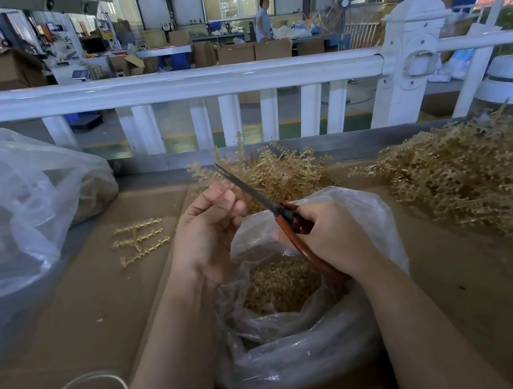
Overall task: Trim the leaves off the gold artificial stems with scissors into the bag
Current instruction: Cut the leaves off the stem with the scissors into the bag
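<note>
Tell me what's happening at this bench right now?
A person is trimming gold artificial stems. The right hand grips red-handled scissors, blades pointing up-left; the left hand pinches a small gold sprig beside them. Below sits an open plastic bag holding cut leaves. Untrimmed stems are piled at right; one stripped stem lies left.

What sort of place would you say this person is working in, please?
Probably a factory or workshop floor: stacked cartons, a big industrial fan and a railing edging the bench, where gold stems lie heaped for trimming.

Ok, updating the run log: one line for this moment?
left hand pinches stem | right hand grips scissors | over open bag | trimmings inside
</note>
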